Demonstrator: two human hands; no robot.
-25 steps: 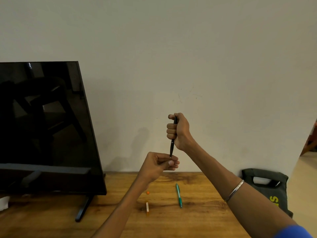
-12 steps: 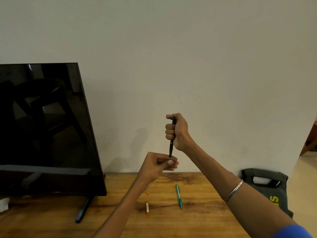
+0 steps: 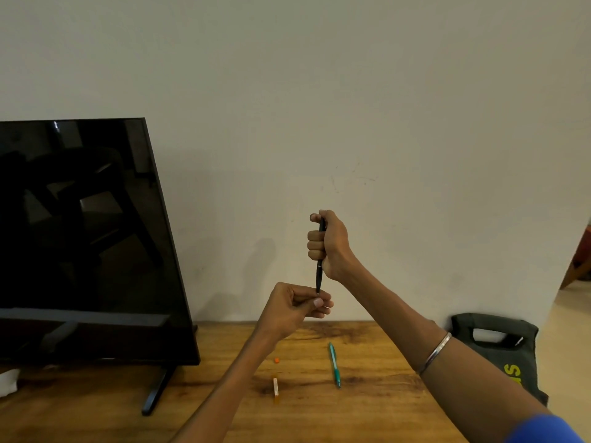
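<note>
My right hand (image 3: 329, 244) grips a black pen (image 3: 319, 276) in its fist, upright with the tip pointing down, raised above the wooden table (image 3: 367, 407). Just below it, my left hand (image 3: 294, 306) pinches the pen's tip between thumb and fingers. A silver bangle (image 3: 435, 353) sits on my right forearm. On the table under the hands lie a green pen (image 3: 334, 364), a small orange and white piece (image 3: 275, 386) and a tiny orange cap (image 3: 277, 359).
A dark flat screen (image 3: 83, 238) on a stand fills the left of the table, leaning toward the wall. A dark green bag (image 3: 499, 350) with yellow letters stands on the floor at the table's right end. A white cloth (image 3: 8, 382) lies at the far left.
Both hands have stayed nearly still with the pen held between them; the view has shifted very slightly.
</note>
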